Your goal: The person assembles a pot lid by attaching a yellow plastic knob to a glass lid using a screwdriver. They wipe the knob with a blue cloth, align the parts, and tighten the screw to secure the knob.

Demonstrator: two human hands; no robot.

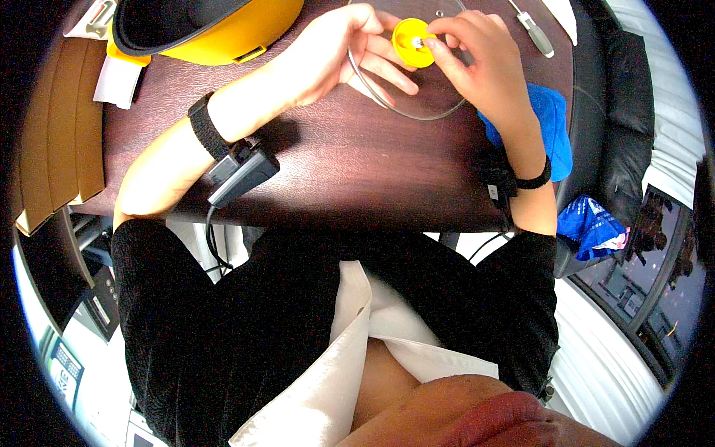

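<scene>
Close to the far edge of the view, my left hand (356, 56) steadies a round yellow knob (404, 56) at its left edge, with the lower fingers loosely stretched out. My right hand (480, 63) pinches a small metal screw (418, 43) at the knob's hollow centre, thumb and index finger pressed together. Around and below the hands runs the thin curved rim of a clear glass lid (424, 118), with a small hole near its middle. Part of this rim crosses the left fingers; whether they touch the glass I cannot tell.
A yellow pot with a dark inside (216, 45) stands at far left. A grey-handled screwdriver (538, 37) lies far right, and a blue cloth (547, 127) sits under my right forearm. Cardboard (63, 112) borders the brown table (357, 179). A black sofa (625, 97) is at right.
</scene>
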